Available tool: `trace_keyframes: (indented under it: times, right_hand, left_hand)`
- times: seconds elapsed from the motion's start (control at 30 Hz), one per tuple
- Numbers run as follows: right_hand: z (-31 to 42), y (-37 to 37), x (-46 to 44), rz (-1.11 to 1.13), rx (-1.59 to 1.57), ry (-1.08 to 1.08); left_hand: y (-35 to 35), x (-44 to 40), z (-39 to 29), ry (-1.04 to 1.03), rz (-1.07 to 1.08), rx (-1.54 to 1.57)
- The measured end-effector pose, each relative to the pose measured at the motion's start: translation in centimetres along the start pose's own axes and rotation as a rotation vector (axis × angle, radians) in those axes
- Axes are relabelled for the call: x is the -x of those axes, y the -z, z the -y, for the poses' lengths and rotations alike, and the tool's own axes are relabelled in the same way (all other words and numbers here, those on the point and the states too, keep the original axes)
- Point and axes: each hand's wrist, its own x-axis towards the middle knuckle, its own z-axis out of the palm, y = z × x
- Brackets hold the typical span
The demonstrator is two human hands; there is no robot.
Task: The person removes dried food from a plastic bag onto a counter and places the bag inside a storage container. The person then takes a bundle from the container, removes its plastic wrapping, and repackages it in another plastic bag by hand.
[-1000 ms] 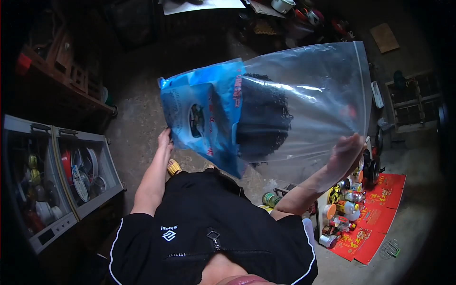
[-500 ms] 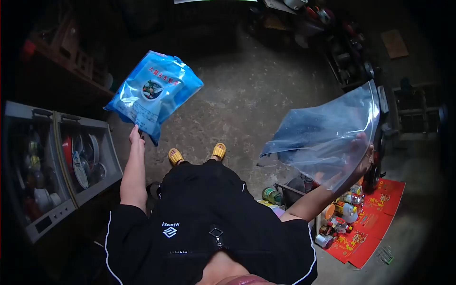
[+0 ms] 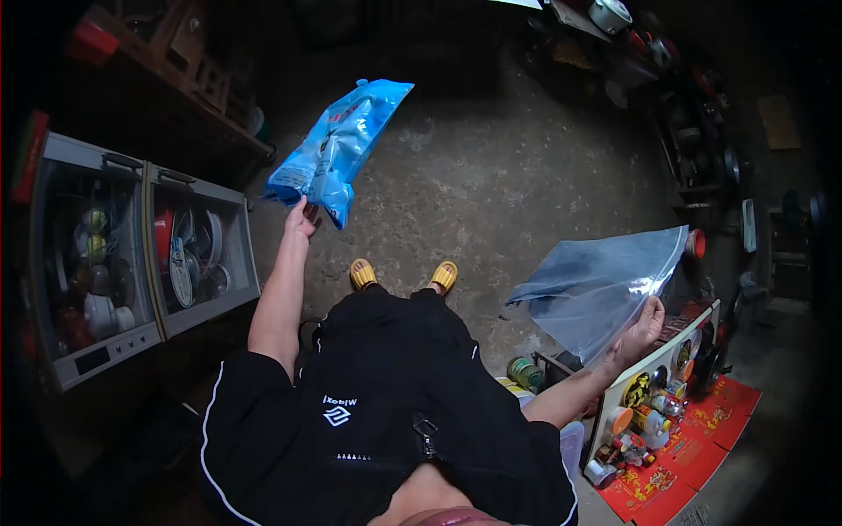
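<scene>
Two bare hands (image 3: pixel 302 219) (image 3: pixel 647 324), one glossy blue printed plastic bag (image 3: pixel 342 145), one clear plastic bag (image 3: pixel 601 276), two yellow open-toed slippers (image 3: pixel 363 278) (image 3: pixel 445 280).

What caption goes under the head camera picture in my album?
Left grip holds a shiny blue plastic packet, right grip a floppy clear plastic bag, above a dark grey floor.

Packet (image 3: pixel 346 145) in left hand (image 3: pixel 303 217), bag (image 3: pixel 605 276) in right hand (image 3: pixel 645 330), slippers (image 3: pixel 445 277) on the floor (image 3: pixel 456 184) between, dishes (image 3: pixel 209 237) in cupboard (image 3: pixel 215 308) at left, jars (image 3: pixel 619 419) at right beside paper sheet (image 3: pixel 706 443), pot (image 3: pixel 610 16) far ahead
</scene>
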Motion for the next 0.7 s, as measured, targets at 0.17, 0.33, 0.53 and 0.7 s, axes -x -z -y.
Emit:
trace_keyframes:
  times: [0.17, 0.33, 0.53, 0.7]
  right_hand:
    - [-1.8, -1.5, 1.7, 0.007, 0.071, -0.033]
    - [-2.1, -2.9, 3.4, -0.007, 0.140, -0.067]
    - [-3.0, -2.9, 4.3, -0.023, 0.088, -0.110]
    - [-4.0, -2.9, 3.7, 0.006, 0.108, -0.123]
  left_hand:
    - [-2.2, 1.1, -0.6, -0.169, 0.078, -0.210]
    - [-4.9, 3.6, -0.5, -0.354, 0.059, -0.452]
    - [-6.2, 4.0, 0.5, -0.605, 0.076, -0.598]
    - [-6.8, 3.9, 1.4, -0.668, 0.117, -0.724]
